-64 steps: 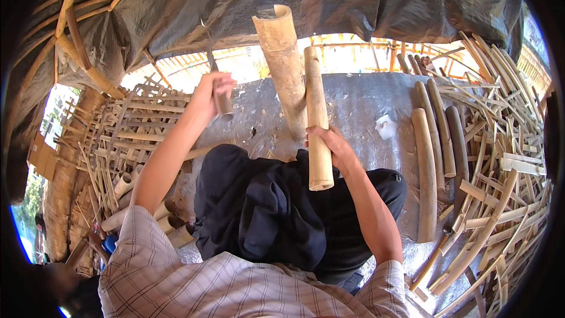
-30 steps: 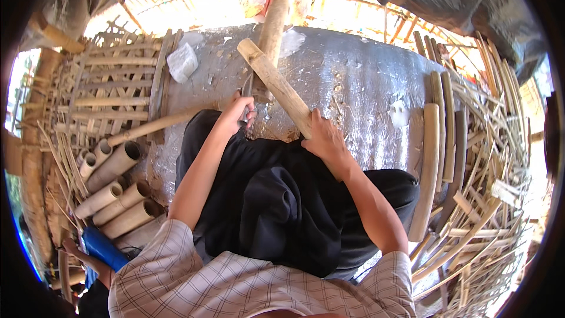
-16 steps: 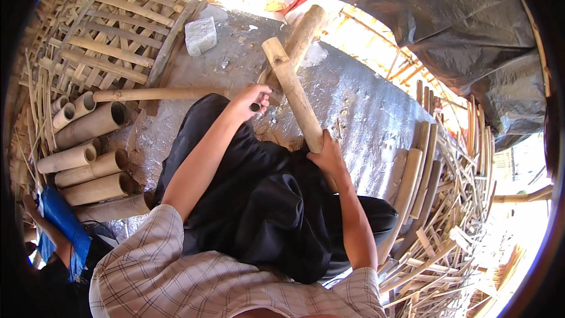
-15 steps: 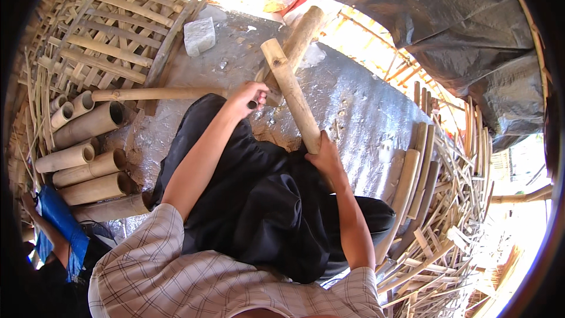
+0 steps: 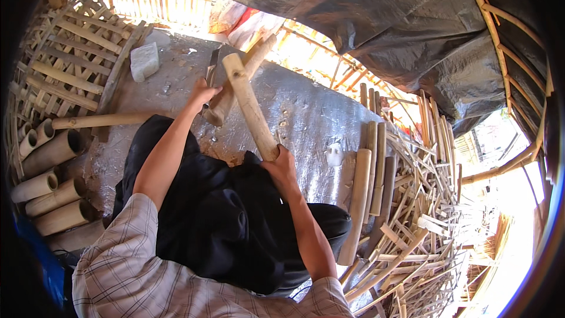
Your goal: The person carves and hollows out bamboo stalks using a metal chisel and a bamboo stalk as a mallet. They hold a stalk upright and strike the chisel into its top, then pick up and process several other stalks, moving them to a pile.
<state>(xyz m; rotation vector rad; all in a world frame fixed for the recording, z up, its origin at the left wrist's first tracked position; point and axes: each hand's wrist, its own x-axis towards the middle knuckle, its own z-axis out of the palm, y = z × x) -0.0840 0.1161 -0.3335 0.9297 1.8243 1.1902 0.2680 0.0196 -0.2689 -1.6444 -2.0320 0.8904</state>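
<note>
My left hand [image 5: 204, 93] is closed round the handle of a broad-bladed knife, whose dark metal blade [image 5: 218, 63] stands up beyond the fingers. Just right of the blade, a thick wooden log [image 5: 254, 59] lies slanting on the ground. A length of bamboo [image 5: 252, 103] with a node near its far end crosses over the log. My right hand [image 5: 280, 168] grips its near end, by my knee. The blade is close to the bamboo's far end; whether they touch, I cannot tell.
Bamboo tubes [image 5: 56, 153] are stacked at left, below a bamboo pole [image 5: 106, 120]. A slatted bamboo panel [image 5: 73, 65] and pale stone block [image 5: 145, 62] sit farther off. At right are upright bamboo lengths [image 5: 356, 200] and split strips [image 5: 406, 200]. Black sheeting [image 5: 406, 17] hangs above.
The view has turned, so the surroundings appear farther left. My left hand has turned, bringing the knife's blade into sight beside the log. My right hand still grips the bamboo.
</note>
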